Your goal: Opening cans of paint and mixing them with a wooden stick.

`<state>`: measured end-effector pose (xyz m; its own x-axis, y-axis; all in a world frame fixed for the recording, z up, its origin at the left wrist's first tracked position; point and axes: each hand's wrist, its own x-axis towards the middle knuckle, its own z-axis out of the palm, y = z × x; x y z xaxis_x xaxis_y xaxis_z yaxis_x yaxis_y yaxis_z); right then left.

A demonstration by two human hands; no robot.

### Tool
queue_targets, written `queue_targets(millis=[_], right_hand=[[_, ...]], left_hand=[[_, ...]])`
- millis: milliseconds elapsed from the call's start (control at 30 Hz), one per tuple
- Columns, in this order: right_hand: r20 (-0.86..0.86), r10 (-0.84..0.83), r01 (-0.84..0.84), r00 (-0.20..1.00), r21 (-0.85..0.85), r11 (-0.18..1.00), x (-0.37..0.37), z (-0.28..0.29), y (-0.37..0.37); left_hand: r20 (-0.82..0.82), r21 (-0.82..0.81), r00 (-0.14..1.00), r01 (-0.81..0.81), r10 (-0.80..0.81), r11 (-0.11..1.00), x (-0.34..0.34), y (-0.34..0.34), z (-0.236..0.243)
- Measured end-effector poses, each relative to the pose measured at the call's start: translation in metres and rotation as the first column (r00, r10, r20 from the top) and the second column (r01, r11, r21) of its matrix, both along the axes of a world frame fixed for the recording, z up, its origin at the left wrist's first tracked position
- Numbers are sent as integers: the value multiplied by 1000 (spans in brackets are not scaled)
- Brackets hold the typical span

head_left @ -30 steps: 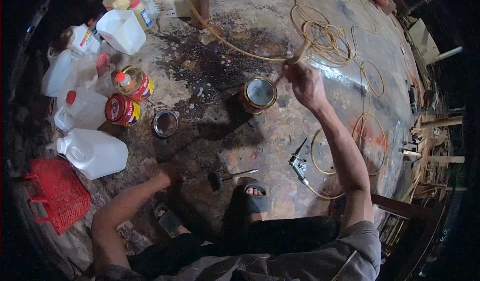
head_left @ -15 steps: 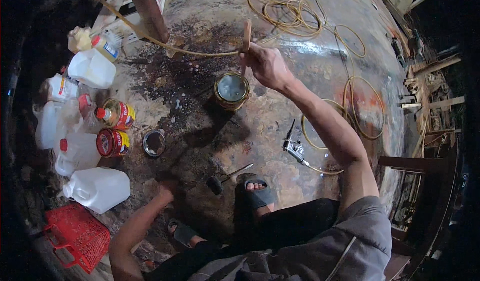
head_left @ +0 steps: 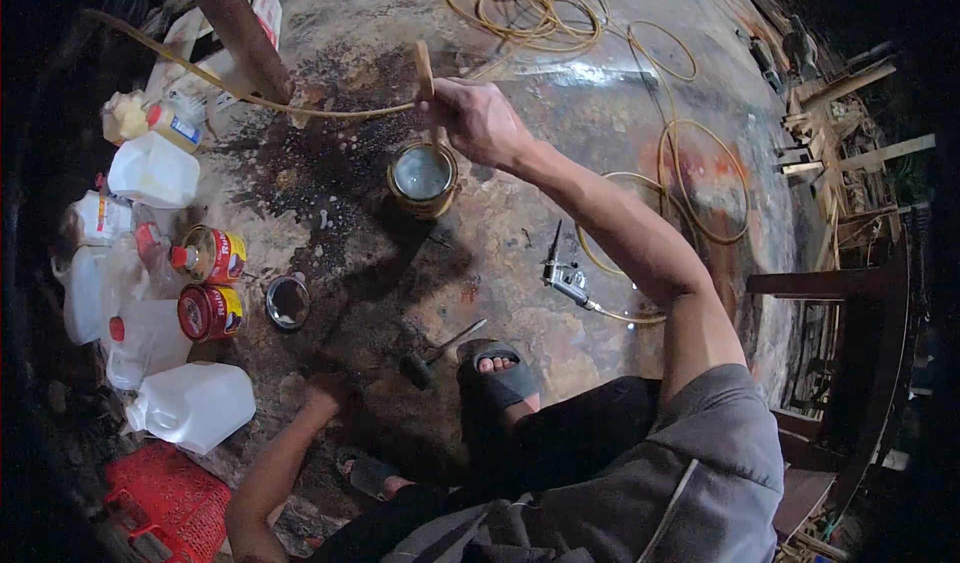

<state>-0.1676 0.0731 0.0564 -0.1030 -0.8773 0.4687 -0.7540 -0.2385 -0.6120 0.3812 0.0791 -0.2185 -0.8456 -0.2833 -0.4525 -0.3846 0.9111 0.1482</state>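
My right hand [head_left: 482,121] is closed around a flat wooden stick [head_left: 424,68]. The stick stands upright, its lower end reaching down to the rim of an open metal can [head_left: 424,206]. Greyish liquid [head_left: 420,175] with a bubbly surface fills the can. My left hand [head_left: 330,395] hangs low on the left, holding no thing I can see; its fingers are lost in shadow. A round lid [head_left: 287,303] with dark residue lies on the floor above that hand. Near my foot lies a tool with a black block-like end [head_left: 416,370] and a pale shaft.
White plastic jugs [head_left: 205,401], red-and-yellow cans [head_left: 208,313] and a red basket [head_left: 175,503] line the left. A silver air tool [head_left: 570,283] lies right of centre on a yellow hose [head_left: 625,320]. More hose [head_left: 540,13] coils behind; scrap wood [head_left: 830,178] is piled at right.
The view has shifted, so the floor things sit further left and mostly lower. My right hand still grips the stick at the can, and my left hand stays low.
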Motion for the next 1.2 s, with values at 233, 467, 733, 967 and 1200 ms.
queue_targets(millis=[233, 467, 733, 967, 1200], right_hand=[[20, 30, -30, 999, 29, 999, -1, -6, -2], [12, 5, -6, 1000, 86, 996, -2, -4, 0], [-11, -7, 6, 1000, -104, 995, 2, 0, -2], [-62, -113, 116, 992, 44, 992, 3, 2, -2], [-127, -114, 113, 985, -14, 994, -1, 0, 2]], left_hand=[[181, 154, 983, -2, -26, 988, -9, -7, 8], [82, 132, 990, 100, -112, 986, -5, -8, 3], [-176, 177, 980, -66, 98, 982, -27, 16, 29], [-448, 230, 886, -10, 115, 973, -140, 75, 74], [-480, 124, 856, 282, -190, 951, -147, 84, 67]])
